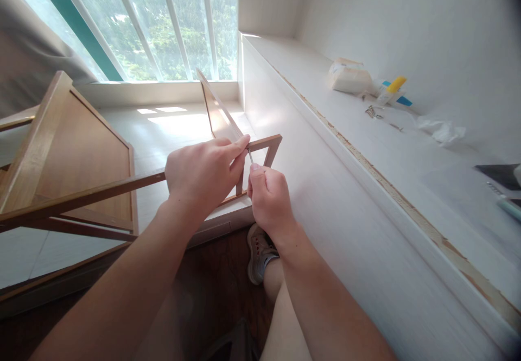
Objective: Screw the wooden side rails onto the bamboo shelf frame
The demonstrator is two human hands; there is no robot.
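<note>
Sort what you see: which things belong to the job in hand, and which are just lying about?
In the job:
wooden frame, in left hand
slim metal rod, in right hand
small metal pieces, probably

Lying about, seemingly:
white packet
yellow-topped item
crumpled plastic

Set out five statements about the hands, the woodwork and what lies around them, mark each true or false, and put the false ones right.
1. The left hand is closed around a wooden bar. True.
2. The right hand is empty. False: it grips a slim metal shaft.
3. Small metal pieces lie on the white ledge. True.
4. The yellow-topped item lies to the left of both hands. False: it is to their right, on the ledge.
5. White bars run across the window. True.
</note>
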